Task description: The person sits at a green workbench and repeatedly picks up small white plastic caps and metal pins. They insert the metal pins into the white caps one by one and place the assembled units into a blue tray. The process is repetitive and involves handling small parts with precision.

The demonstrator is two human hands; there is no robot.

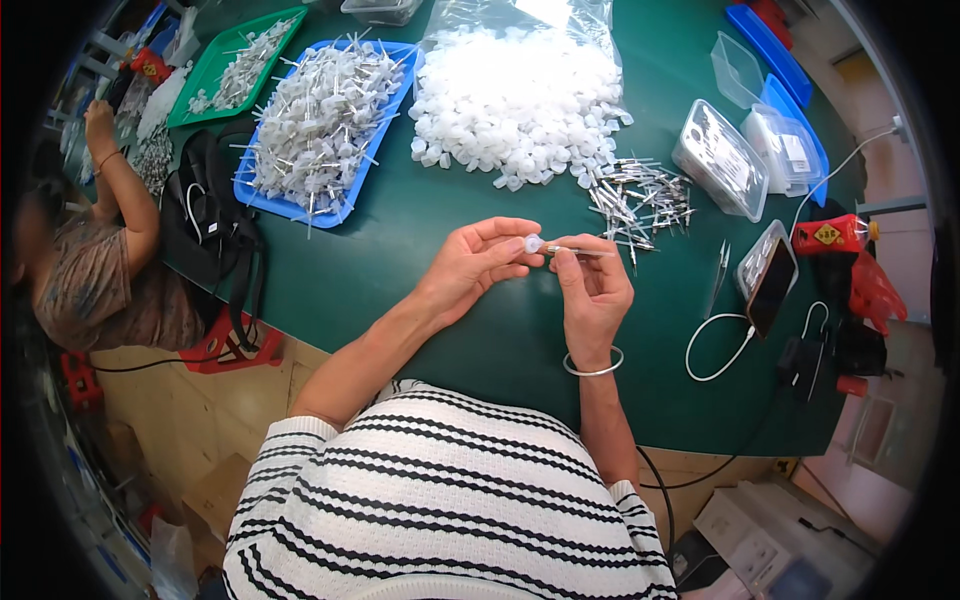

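At far left, a green tray (218, 55) and a blue tray (285, 207) hold rod-bearing white pieces (325, 120), presumably walled in to keep them from rolling across the table (395, 260). The left hand (468, 262) has a narrow grip, closed on a white cap (533, 243) between the hands, seemingly to steady it. A heap of white caps (520, 100) lies beyond. The right hand (597, 300) has its grip pinching a metal pin (590, 252), pointed at the cap; whether they join cannot be told. A pile of metal pins (640, 205) lies farther right, apparently within easy reach
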